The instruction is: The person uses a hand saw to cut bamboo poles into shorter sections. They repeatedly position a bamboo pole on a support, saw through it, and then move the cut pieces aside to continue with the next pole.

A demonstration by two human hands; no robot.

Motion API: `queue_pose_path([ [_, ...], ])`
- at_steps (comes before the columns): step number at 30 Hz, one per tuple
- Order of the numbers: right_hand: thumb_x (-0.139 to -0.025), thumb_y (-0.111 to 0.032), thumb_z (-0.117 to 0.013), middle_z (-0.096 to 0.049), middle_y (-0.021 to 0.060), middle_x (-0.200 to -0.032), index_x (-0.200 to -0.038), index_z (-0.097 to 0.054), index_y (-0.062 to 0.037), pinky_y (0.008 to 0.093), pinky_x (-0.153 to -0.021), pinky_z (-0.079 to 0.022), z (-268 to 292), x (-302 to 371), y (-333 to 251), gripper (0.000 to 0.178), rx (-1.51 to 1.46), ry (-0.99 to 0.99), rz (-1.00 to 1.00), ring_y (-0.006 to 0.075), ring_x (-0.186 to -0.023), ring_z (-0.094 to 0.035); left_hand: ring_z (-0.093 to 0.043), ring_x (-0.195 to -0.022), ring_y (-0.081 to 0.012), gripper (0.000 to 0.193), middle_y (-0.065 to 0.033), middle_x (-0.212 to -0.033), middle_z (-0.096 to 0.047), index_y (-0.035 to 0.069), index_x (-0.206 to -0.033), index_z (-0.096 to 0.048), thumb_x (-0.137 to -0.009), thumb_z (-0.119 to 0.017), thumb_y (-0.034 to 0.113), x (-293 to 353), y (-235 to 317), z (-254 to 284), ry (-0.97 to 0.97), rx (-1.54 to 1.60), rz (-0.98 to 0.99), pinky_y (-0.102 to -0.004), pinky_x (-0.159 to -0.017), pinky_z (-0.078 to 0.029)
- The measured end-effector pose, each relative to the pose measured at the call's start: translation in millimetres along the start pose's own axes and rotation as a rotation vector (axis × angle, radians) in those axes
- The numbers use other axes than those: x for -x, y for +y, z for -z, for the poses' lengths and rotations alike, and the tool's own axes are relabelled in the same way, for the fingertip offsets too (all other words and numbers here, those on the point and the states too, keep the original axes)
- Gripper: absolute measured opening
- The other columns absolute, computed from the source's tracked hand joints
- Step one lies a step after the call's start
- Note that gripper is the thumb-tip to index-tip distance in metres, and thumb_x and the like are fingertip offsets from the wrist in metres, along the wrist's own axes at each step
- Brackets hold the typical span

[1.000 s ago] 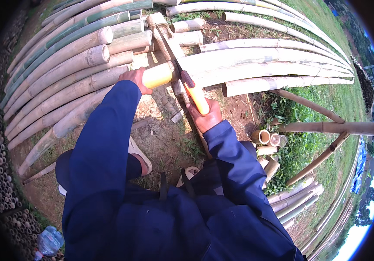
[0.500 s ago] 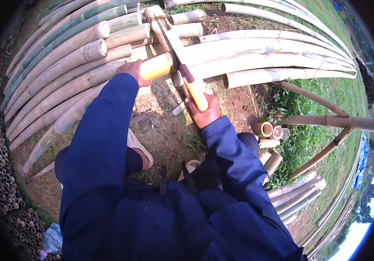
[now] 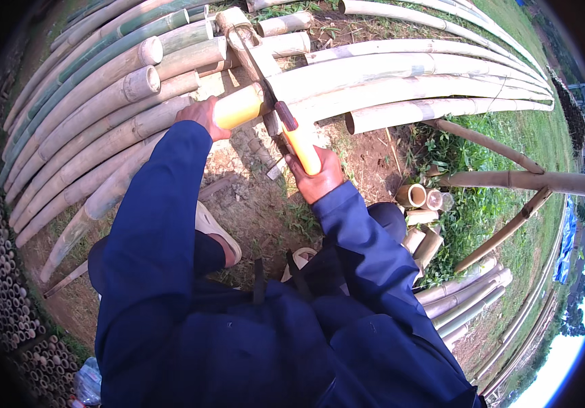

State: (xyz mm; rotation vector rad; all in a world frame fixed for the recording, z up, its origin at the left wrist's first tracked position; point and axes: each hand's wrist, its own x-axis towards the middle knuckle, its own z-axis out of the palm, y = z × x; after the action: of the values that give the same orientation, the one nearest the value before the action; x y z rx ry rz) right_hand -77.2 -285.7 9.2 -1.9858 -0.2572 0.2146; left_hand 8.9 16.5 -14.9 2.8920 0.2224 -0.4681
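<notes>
Across the wooden support lies a bamboo pole, its end clasped by the left hand, seemingly for steadiness; the right hand grips the saw, its blade, through glare, apparently touching the pole.

The ground is brown earth with grass patches. At 12 o'clock a wooden beam carries a bamboo pole laid across it. Directly on the ground rest a beige sandal at 8 o'clock near centre, bamboo cups at 3 and bamboo lengths side by side at 4.
</notes>
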Motion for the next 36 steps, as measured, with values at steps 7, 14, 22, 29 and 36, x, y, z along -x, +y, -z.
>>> queue_pose_path([
  [7, -0.092, -0.001, -0.067, -0.075, 0.0113, -0.091, -0.118, -0.071, 0.0043, 0.0294, -0.082, -0.054, 42, 120, -18, 0.027, -0.063, 0.05, -0.224, 0.0162, -0.086, -0.072, -0.072, -0.107, -0.0362, 0.07, -0.0192, -0.112, -0.075, 0.007, -0.122, -0.065, -0.066, -0.088, 0.042, -7, -9, -9, 0.012, 0.049, 0.02, -0.0454, -0.097, -0.055],
  [14, -0.095, -0.012, -0.075, -0.062, 0.0038, -0.068, -0.095, -0.069, 0.0067, 0.0309, -0.059, -0.044, 4, -2, 1, 0.02, -0.035, 0.018, 0.007, 0.0094, -0.064, -0.053, -0.071, -0.108, -0.0361, 0.072, -0.0191, -0.112, -0.075, 0.007, -0.123, -0.064, -0.064, -0.089, 0.04, -1, -7, -7, 0.085, 0.074, -0.034, -0.0468, -0.098, -0.054],
  [22, -0.092, -0.002, -0.069, -0.073, 0.0103, -0.085, -0.108, -0.073, 0.0029, 0.0299, -0.073, -0.054, 35, 101, -9, 0.017, -0.051, 0.052, -0.176, 0.015, -0.078, -0.07, -0.071, -0.108, -0.0362, 0.072, -0.0187, -0.112, -0.075, 0.007, -0.124, -0.064, -0.064, -0.086, 0.042, -7, -8, -7, 0.02, 0.064, -0.016, -0.0466, -0.097, -0.054],
  [29, -0.094, -0.009, -0.075, -0.066, 0.0012, -0.075, -0.101, -0.071, 0.006, 0.0291, -0.063, -0.046, 0, 8, 4, 0.017, -0.008, -0.005, -0.062, 0.0086, -0.069, -0.054, -0.071, -0.108, -0.0358, 0.071, -0.0187, -0.112, -0.075, 0.006, -0.122, -0.064, -0.064, -0.087, 0.041, -1, -1, -2, 0.034, 0.067, -0.014, -0.0462, -0.097, -0.054],
  [36, -0.093, -0.001, -0.069, -0.072, 0.008, -0.077, -0.106, -0.073, 0.002, 0.0342, -0.067, -0.052, 26, 87, -3, 0.014, -0.034, 0.022, -0.173, 0.0145, -0.071, -0.065, -0.073, -0.105, -0.0359, 0.07, -0.0186, -0.109, -0.076, 0.006, -0.12, -0.065, -0.064, -0.088, 0.04, -7, -6, -8, 0.011, 0.064, 0.001, -0.0456, -0.096, -0.056],
])
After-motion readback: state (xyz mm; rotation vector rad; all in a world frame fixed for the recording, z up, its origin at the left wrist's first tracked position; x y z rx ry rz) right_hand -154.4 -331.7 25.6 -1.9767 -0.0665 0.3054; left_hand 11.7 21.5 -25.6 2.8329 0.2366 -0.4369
